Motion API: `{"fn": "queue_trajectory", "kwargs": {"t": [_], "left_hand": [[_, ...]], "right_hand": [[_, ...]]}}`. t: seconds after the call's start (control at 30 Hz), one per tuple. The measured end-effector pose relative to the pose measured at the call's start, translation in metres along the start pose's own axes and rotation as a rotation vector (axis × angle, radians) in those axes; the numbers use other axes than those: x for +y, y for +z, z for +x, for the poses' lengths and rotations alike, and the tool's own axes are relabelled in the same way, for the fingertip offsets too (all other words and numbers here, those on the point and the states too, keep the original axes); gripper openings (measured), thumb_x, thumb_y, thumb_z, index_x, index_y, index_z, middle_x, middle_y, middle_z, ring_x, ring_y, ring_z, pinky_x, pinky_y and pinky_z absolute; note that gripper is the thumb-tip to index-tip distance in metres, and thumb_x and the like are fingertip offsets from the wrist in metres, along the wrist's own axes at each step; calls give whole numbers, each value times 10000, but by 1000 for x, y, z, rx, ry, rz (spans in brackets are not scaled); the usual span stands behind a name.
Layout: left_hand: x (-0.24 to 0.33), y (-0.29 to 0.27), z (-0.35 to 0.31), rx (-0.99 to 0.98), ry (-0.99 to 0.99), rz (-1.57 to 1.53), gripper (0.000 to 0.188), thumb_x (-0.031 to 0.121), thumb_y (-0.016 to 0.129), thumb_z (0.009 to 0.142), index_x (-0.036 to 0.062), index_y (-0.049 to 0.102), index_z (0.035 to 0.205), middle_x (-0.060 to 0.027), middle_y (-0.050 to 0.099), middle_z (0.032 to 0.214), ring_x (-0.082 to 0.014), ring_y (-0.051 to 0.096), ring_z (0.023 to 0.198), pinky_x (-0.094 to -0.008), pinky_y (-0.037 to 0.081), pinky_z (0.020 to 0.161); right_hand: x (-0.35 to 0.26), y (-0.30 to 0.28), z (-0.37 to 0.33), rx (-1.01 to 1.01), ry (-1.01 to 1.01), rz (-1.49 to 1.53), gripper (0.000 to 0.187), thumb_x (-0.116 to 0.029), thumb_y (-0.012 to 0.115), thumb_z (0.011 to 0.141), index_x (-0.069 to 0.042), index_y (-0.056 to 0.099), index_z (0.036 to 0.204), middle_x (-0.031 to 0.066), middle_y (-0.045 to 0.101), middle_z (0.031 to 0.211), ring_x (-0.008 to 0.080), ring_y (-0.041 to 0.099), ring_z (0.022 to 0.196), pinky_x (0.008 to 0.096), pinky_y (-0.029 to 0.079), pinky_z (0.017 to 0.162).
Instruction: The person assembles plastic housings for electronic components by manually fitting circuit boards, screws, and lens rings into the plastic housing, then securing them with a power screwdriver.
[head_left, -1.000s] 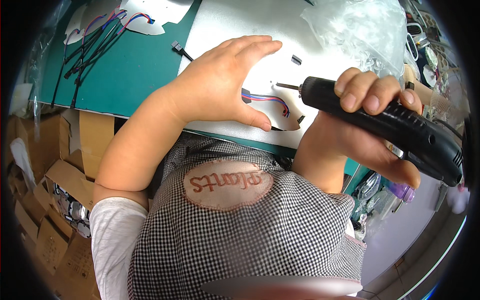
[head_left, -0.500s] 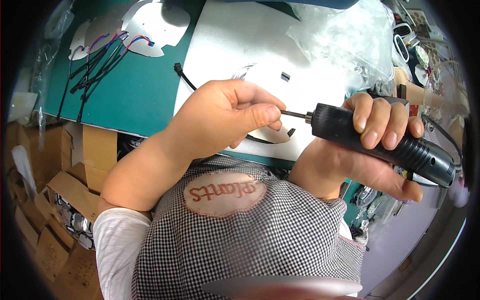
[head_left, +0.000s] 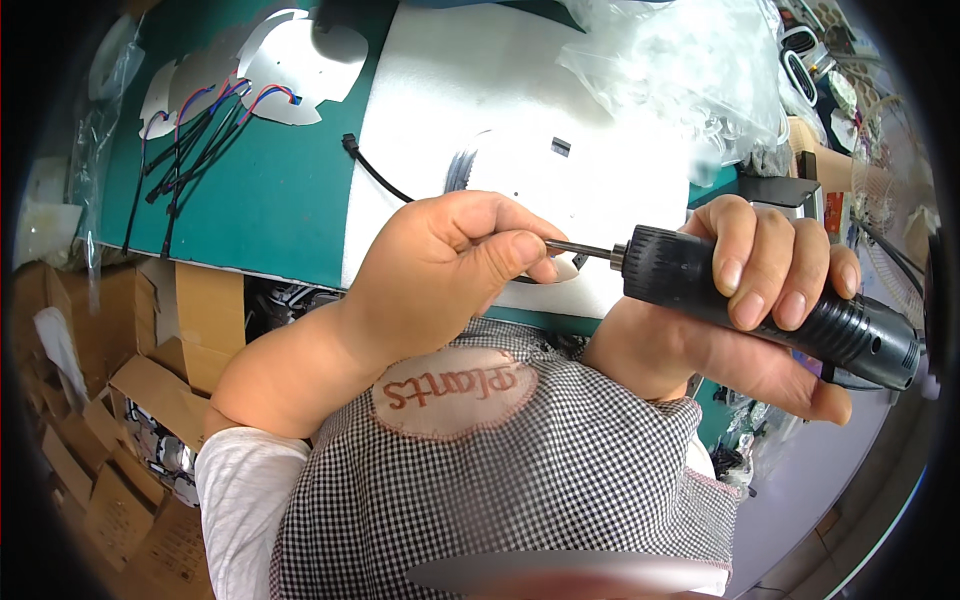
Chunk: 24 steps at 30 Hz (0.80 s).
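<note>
My right hand [head_left: 765, 265] wraps round a black electric screwdriver [head_left: 668, 268], which lies level with its metal bit [head_left: 585, 249] toward the left. My left hand [head_left: 440, 260] pinches the bit's tip between thumb and fingertips. Whether a screw is also in that pinch is hidden. Both hands are held above a white foam sheet [head_left: 415, 95]. Lying there is a pale plate [head_left: 530, 170] with a small dark slot, partly covered by my left hand. A black cable [head_left: 377, 180] with a plug end runs out from beneath that hand.
On the green tabletop [head_left: 300, 200], far left, lie silvery plates [head_left: 320, 65] and several black leads [head_left: 195, 140] with red and blue wires. Clear plastic bags [head_left: 680, 80] crowd the far right. Cardboard boxes [head_left: 205, 320] stand below the table's left edge.
My left hand has shifted slightly left along the bit, showing more of its length. The screwdriver sits a little lower in the picture, and the whole view has shifted slightly.
</note>
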<state>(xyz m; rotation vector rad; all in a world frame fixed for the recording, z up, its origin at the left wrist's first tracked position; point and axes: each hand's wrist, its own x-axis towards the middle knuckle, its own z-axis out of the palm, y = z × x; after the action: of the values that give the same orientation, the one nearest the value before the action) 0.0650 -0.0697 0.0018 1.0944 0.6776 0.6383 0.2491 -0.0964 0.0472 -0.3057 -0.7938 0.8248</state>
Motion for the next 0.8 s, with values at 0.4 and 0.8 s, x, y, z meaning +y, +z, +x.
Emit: {"fn": "queue_trajectory", "kwargs": {"t": [0.4,0.8], "left_hand": [[0,-32,20,110,582,798,488,113,680,771,29,615,1247,-135,650,1133,-192,628,856,-289,510,698],[-19,-38,41,-36,293,1206,1139,440,906,478,110,396,1441,-167,415,1457,-362,386,1347,-447,338,1111]], "right_hand": [[-3,-17,0,-76,56,-65,615,-590,764,670,-84,601,979,-17,588,697,113,581,538,283,473,542],[11,-40,0,-305,69,-137,787,-672,689,710,-57,554,1181,55,589,865,180,588,658,331,448,627]]}}
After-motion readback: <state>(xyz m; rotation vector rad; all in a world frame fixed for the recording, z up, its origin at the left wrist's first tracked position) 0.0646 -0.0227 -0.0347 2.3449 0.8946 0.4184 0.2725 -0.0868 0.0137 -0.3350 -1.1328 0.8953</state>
